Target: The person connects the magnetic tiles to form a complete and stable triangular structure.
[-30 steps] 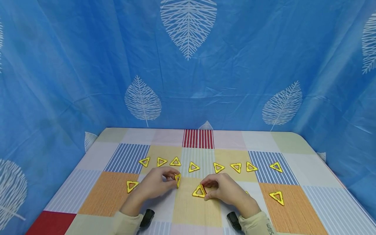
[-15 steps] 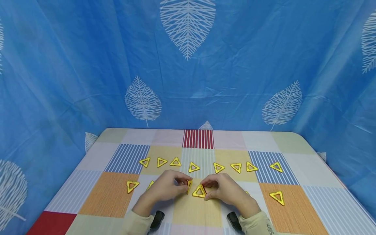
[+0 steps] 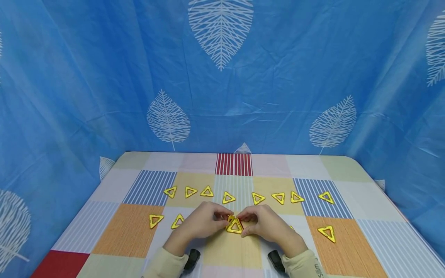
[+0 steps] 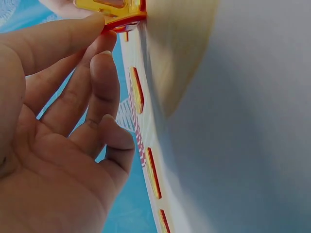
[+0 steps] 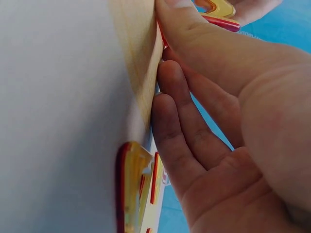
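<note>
In the head view, my left hand (image 3: 203, 222) pinches a yellow triangular magnetic tile (image 3: 229, 221) between thumb and fingertips. It stands at the left side of another yellow triangular tile (image 3: 234, 231) at the middle of the table. On that tile's right side, my right hand (image 3: 262, 223) pinches a tile with a red edge, mostly covered by the fingers. The left wrist view shows yellow tile pieces (image 4: 116, 9) with red edges at the thumb tip. Past the right thumb, part of a yellow and red tile (image 5: 221, 20) shows in the right wrist view.
Several yellow triangles, among them one (image 3: 228, 197), lie in a row behind the hands. More lie at the sides: two triangles (image 3: 156, 221) (image 3: 178, 221) on the left, another triangle (image 3: 327, 234) on the right. A patchwork cloth (image 3: 233, 255) covers the table; a blue curtain (image 3: 271, 77) hangs behind.
My left hand has moved right with its tile, up to the tile in the middle. A triangle behind the left wrist has come into sight. My right hand has stayed in place.
</note>
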Tool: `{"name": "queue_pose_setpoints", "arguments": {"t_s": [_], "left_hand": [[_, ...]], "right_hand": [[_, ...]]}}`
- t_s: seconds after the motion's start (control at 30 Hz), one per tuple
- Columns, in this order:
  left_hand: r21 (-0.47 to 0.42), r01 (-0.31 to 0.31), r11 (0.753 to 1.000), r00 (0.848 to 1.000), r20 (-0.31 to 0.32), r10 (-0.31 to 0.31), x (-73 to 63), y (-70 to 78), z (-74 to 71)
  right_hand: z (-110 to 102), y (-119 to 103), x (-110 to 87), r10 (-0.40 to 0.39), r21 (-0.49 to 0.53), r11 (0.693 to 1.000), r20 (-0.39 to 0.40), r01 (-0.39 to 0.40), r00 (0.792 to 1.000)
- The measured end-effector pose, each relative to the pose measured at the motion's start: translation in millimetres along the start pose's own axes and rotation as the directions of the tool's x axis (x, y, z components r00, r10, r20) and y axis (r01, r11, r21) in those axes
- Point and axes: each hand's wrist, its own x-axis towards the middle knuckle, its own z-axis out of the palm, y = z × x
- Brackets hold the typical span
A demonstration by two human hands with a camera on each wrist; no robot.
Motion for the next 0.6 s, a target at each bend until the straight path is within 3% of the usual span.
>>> {"name": "queue_pose_setpoints", "arguments": {"t_s": [0.23, 0.6], "left_hand": [[0.004, 0.040, 0.999, 0.999, -0.009, -0.040, 0.8, 1.9, 5.0], [0.015, 0.048, 0.999, 0.999, -0.021, -0.048, 3.7, 4.3, 8.5]], "right_hand": [[0.5, 1.1, 0.1, -0.004, 0.013, 1.000, -0.006, 0.004, 1.000], [1.8, 4.4, 1.4, -0.015, 0.025, 1.000, -0.002, 0.015, 1.000]]}}
